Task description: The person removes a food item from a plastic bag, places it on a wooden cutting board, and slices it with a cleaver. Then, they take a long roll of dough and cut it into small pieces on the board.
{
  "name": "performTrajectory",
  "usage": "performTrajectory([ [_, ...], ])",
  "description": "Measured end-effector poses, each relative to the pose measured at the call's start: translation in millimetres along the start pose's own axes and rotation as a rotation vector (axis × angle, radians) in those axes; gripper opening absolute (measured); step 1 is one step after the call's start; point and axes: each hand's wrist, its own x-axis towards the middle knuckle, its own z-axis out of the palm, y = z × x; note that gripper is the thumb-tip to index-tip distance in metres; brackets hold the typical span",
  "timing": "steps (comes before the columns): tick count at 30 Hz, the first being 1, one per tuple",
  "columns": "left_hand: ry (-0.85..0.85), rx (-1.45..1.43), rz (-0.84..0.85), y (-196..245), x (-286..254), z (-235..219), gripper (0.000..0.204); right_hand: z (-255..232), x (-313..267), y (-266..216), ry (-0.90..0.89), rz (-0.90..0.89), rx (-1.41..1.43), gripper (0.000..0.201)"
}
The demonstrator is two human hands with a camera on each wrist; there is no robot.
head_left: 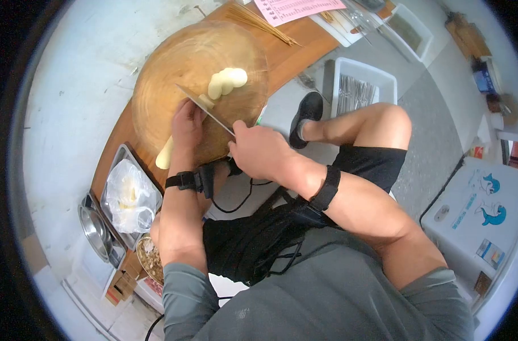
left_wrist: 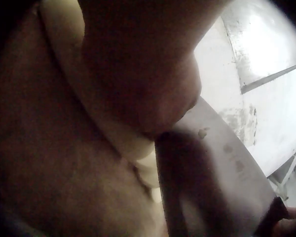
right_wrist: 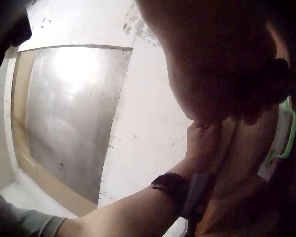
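A round wooden chopping block (head_left: 174, 62) carries a long pale piece of food (head_left: 164, 154). My left hand (head_left: 188, 125) lies over that piece, its fingers bent around it beside the blade. The right hand (head_left: 262, 149) grips a knife (head_left: 211, 112) whose blade reaches across the block. Beyond the blade lie overlapping pale slices (head_left: 227, 81). In the left wrist view, the left hand (left_wrist: 143, 74) covers part of the pale piece (left_wrist: 113, 136), with the broad blade (left_wrist: 212, 163) close against its cut end. The right wrist view shows the right hand (right_wrist: 222, 84) dark, its grip partly hidden.
Thin skewers (head_left: 259, 23) and a pink printed sheet (head_left: 296, 8) lie at the table's far end. A metal tray (head_left: 108, 196) with a plastic bag (head_left: 128, 199) stands left of my arm. A white bin (head_left: 387, 79) of metal skewers and a white box (head_left: 475, 210) are to the right.
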Motion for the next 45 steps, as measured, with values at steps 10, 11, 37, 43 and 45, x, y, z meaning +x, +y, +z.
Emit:
performTrajectory([
  [10, -0.007, -0.049, -0.103, 1, -1, 4, 0.019, 0, -4, 0, -0.011, -0.024, -0.001, 0.027],
  [11, 0.001, -0.047, -0.084, -1, -1, 5, 0.019, -1, -4, 0, -0.018, -0.025, -0.001, 0.027],
  [37, -0.037, 0.072, -0.006, -6, 1, 2, 0.020, -13, 12, -3, -0.146, 0.060, 0.027, 0.028],
  [43, -0.031, 0.170, -0.011, -3, 2, 2, 0.019, -4, 18, -1, -0.162, 0.088, 0.003, 0.028],
  [45, -0.038, 0.125, -0.006, -1, 3, 1, 0.019, 0, 26, 2, -0.177, 0.085, -0.013, 0.028],
])
